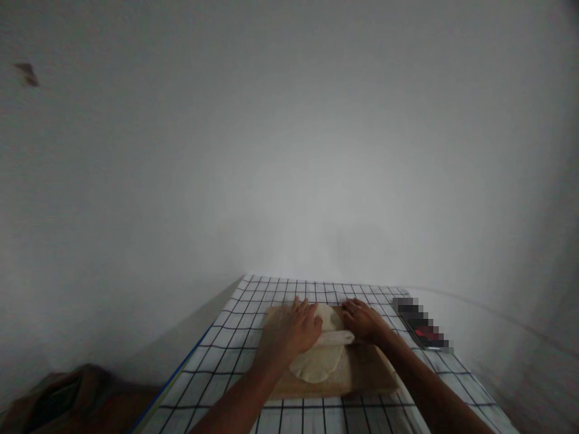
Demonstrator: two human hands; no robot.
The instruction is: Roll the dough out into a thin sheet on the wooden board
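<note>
A round sheet of flattened dough (318, 366) lies on a wooden board (373, 374). Across it rests a pale rolling pin (335, 338). My left hand (302, 324) is over the pin's left part with fingers stretched forward and spread; that end of the pin is hidden beneath it. Just past the pin's rounded right end, my right hand (363, 319) is laid out flat, its fingertips by the far right edge of the dough and board. No grip by the right hand on the pin is visible.
A white cloth with a black grid (212, 355) covers the table. To the right lies a dark flat item (420, 328), partly pixelated, with a red patch. A plain wall (289, 150) rises behind the table. Brown objects (67, 395), blurred, sit low at the left.
</note>
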